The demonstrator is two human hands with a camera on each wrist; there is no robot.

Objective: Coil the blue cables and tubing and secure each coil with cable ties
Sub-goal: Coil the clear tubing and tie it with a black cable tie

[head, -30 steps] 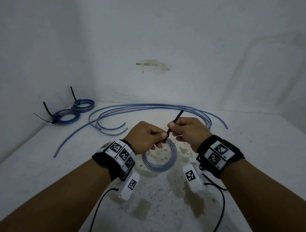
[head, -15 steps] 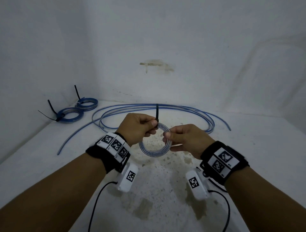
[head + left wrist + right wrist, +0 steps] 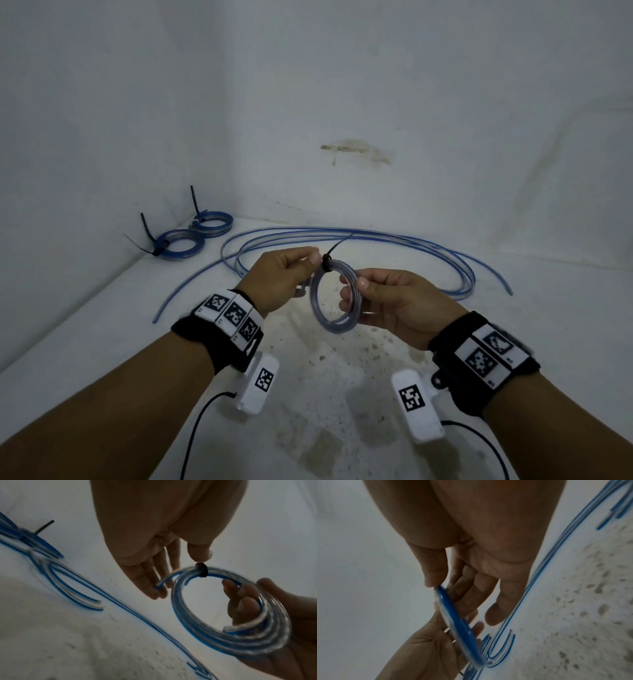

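A small coil of clear-and-blue tubing is held up above the table between both hands. A black cable tie is cinched round its top, with the tail sticking up to the right. My left hand pinches the coil at the tie; in the left wrist view its thumb sits on the tie head. My right hand grips the coil's right side, with fingers through the ring. In the right wrist view the coil shows edge-on under the thumb.
Long loose blue tubing lies in wide loops across the white table behind the hands. Two tied coils with black tie tails sit in the back left corner. White walls close the back and left. The table surface below the hands is stained.
The right hand let go of the tie's tail and took the coil's right side. The left hand stays at the tie. The coil rose and turned, and the tail now points up-right.
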